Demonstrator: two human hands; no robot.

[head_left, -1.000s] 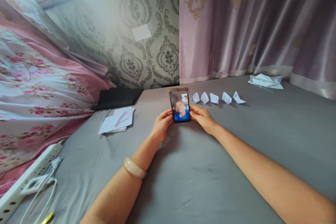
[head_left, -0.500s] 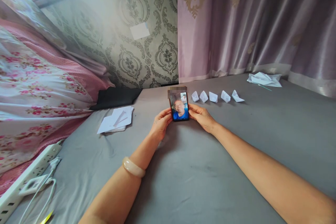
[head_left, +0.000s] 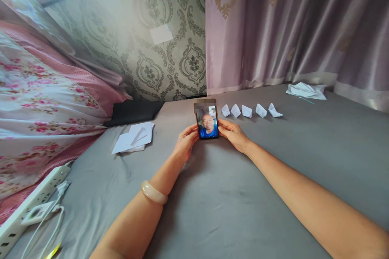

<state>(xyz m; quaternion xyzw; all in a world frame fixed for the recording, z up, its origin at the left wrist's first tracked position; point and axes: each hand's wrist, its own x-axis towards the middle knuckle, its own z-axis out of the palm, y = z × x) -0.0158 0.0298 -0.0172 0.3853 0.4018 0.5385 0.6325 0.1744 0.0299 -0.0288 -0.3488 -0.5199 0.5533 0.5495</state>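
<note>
A phone (head_left: 208,123) stands upright on the grey sheet (head_left: 231,194), its lit screen showing a person in a blue top and a small inset picture. My left hand (head_left: 187,141) grips its left edge, and my right hand (head_left: 233,134) grips its right edge. The fingertips behind the phone are hidden. Several folded white paper pieces (head_left: 246,111) stand in a row to the right of the phone. Left of my left hand lies a small stack of white paper sheets (head_left: 133,138).
A black cloth (head_left: 133,112) lies at the back left. White papers and a thin stick rest near the purple curtain (head_left: 258,28) at the back right. A white power strip (head_left: 33,204) with plugged cables runs along the left edge, beside a floral curtain (head_left: 39,101).
Both hands keep their hold on the phone. The whole view has shifted very slightly, and the person on the screen has moved a little.
</note>
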